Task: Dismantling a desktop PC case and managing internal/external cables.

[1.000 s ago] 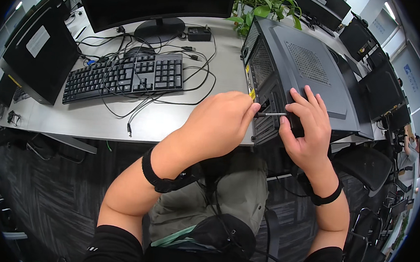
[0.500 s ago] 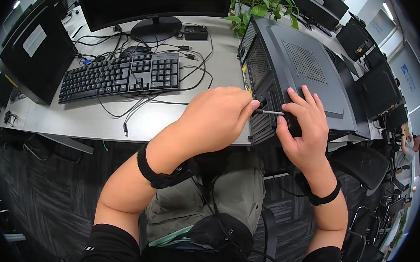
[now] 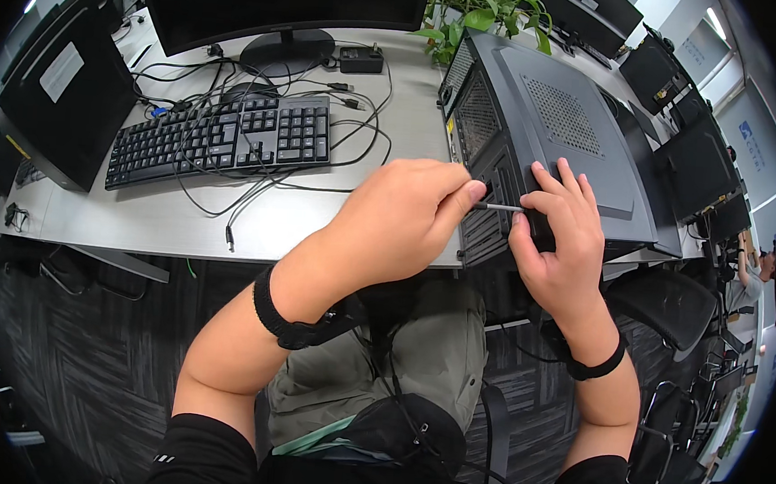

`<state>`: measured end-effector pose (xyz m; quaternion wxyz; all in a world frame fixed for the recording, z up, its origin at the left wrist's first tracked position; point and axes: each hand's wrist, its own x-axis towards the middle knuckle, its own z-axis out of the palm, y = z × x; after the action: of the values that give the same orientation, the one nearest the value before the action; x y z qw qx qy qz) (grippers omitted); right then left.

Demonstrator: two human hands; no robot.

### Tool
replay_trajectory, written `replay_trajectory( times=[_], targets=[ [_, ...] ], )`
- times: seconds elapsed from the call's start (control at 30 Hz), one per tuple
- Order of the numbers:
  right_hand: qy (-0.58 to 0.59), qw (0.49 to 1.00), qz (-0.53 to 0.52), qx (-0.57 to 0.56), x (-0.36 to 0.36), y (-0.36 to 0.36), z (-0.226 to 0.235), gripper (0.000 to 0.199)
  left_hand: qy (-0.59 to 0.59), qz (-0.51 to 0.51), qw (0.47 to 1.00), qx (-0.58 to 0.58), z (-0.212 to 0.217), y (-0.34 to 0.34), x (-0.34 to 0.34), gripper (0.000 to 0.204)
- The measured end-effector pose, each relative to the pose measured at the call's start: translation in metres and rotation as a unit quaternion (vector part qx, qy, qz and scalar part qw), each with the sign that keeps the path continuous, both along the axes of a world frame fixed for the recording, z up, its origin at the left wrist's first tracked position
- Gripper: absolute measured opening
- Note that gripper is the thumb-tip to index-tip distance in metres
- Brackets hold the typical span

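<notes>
A black computer tower case [image 3: 558,119] lies on its side at the right of the desk, its slotted rear face turned toward my left hand. My left hand [image 3: 408,212] is closed around a screwdriver [image 3: 498,207], whose thin metal shaft points right at the case's near rear edge. Most of the handle is hidden inside my fist. Spread over that same corner of the case, my right hand [image 3: 564,232] has its fingers resting on the panel. Its thumb and index finger sit apart on either side of the shaft's end. The screw or slot at the tip cannot be seen.
A black keyboard [image 3: 224,141] lies left of my hands under tangled black cables [image 3: 251,201]. Behind it stand a monitor [image 3: 287,6] and a power adapter [image 3: 361,59]. Another black tower [image 3: 66,85] stands far left; a leafy plant [image 3: 481,10] is behind the case.
My left fist has turned slightly about the screwdriver, while its shaft stays at the case edge. My right hand keeps its place; the whole view has shifted a little.
</notes>
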<state>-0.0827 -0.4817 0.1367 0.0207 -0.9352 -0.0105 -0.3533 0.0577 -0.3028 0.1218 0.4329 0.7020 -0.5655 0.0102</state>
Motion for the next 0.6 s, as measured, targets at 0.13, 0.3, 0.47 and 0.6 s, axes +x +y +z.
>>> replay_trajectory(
  times=[0.13,0.3,0.47,0.6],
  targets=[
    [0.005,1.0,0.0,0.005,-0.001,-0.002,0.0,0.019,0.094,-0.03,0.992,-0.078,-0.006,0.001,-0.004,0.023],
    [0.024,1.0,-0.006,-0.016,-0.002,0.006,0.003,0.018,0.003,0.022,0.998,-0.051,-0.009,0.002,-0.002,0.024],
    [0.016,1.0,0.014,-0.018,0.0,0.006,0.0,0.016,0.096,0.032,0.99,-0.097,-0.011,-0.001,-0.007,0.021],
    [0.019,1.0,0.01,-0.016,-0.001,0.001,-0.005,0.017,0.07,-0.05,0.992,-0.097,-0.018,0.008,0.0,0.022]
  ],
)
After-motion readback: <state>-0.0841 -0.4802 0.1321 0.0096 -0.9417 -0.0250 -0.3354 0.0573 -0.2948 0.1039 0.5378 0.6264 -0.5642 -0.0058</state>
